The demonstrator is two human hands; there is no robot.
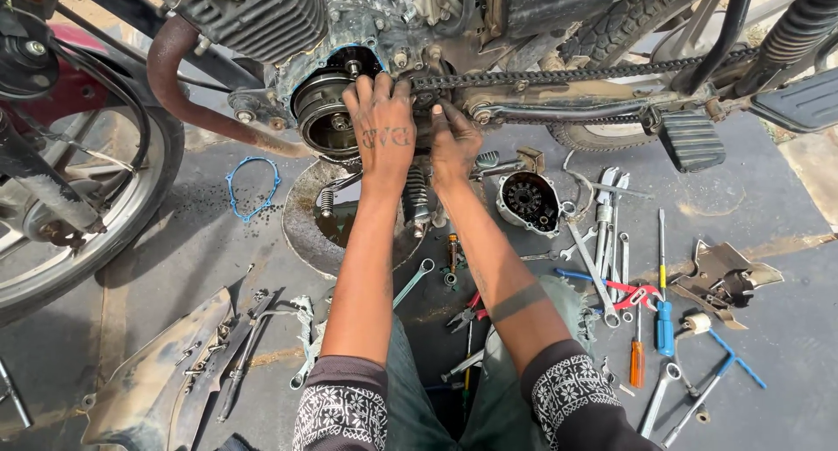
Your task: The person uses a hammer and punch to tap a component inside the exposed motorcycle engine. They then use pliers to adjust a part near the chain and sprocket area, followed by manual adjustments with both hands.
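A motorcycle stands on a dark floor with its engine side open. The round rotor [325, 110] shows inside the uncovered housing, ringed by a blue gasket edge. My left hand [381, 123] lies flat against the engine beside the rotor, fingers spread and pointing up. My right hand [455, 141], black with grease, presses on the engine just under the drive chain [559, 74]; what its fingers hold is hidden. The removed engine cover [529, 201] lies on the floor right of my right forearm.
A loose blue gasket [252, 185] lies at the left near the front wheel [70, 215]. Several spanners [602, 233], screwdrivers [664, 316] and red pliers [633, 294] are scattered at the right. An oil pan [305, 233] sits under the engine. A footrest [691, 139] sticks out at right.
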